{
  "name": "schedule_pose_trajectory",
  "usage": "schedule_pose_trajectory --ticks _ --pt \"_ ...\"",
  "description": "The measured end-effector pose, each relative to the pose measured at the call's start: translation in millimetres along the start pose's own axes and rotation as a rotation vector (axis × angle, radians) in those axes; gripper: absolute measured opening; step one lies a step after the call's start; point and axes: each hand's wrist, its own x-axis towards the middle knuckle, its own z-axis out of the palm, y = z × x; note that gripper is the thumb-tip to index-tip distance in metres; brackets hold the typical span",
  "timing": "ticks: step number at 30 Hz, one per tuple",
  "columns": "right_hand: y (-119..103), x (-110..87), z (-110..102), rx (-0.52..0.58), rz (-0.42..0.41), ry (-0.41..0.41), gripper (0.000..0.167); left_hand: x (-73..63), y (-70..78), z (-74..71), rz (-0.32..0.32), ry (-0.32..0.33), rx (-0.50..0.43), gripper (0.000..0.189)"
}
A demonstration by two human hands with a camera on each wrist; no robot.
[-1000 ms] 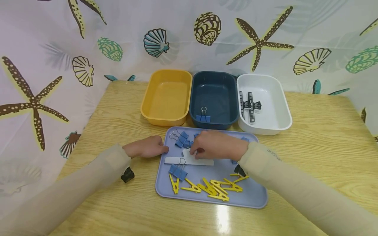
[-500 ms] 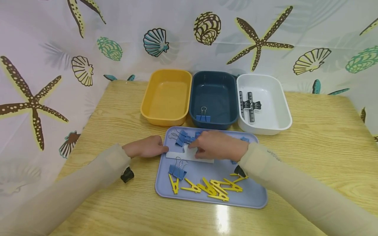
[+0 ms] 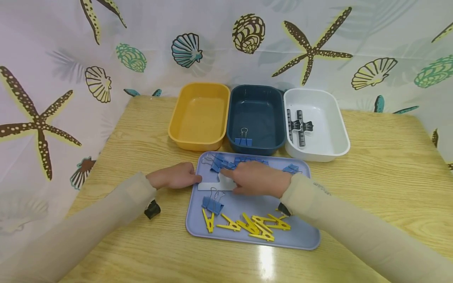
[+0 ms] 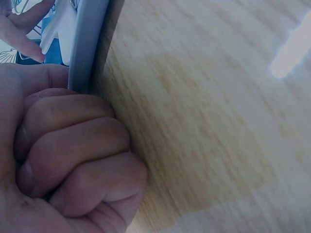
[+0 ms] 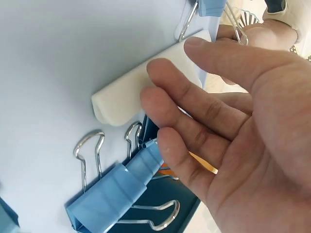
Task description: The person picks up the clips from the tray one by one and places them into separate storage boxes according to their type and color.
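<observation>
A white wide-jaw clip lies on the lavender tray, partly hidden by my right hand. That hand hovers over or touches the clip, fingers spread loosely with thumb apart; the right wrist view shows the white clip just beyond the fingertips. My left hand grips the tray's left rim, thumb over it and other fingers curled outside, as the left wrist view shows around the rim. Blue binder clips lie near the white clip, and yellow clothespins along the tray's front.
Behind the tray stand a yellow bin, a navy bin holding a blue binder clip, and a white bin with black-and-white clips. A patterned cloth hangs at the back of the wooden table.
The white clip has shifted slightly toward the back of the tray. My right hand has loosened from its pinch, its index finger now stretched leftward. The left hand stays put.
</observation>
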Motion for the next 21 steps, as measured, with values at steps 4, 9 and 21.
schedule_pose_trajectory --ticks 4,9,21 --pt "-2.5 2.9 -0.2 -0.025 0.014 0.006 0.057 0.1 0.1 -0.6 -0.009 -0.006 -0.003 0.045" --pt "-5.2 7.0 -0.4 -0.053 0.041 0.010 0.052 0.3 0.2 -1.3 -0.011 -0.006 -0.004 0.045" --pt "-5.7 11.9 7.5 -0.133 0.058 0.084 0.038 1.3 -1.1 -0.8 0.000 -0.009 -0.008 0.045"
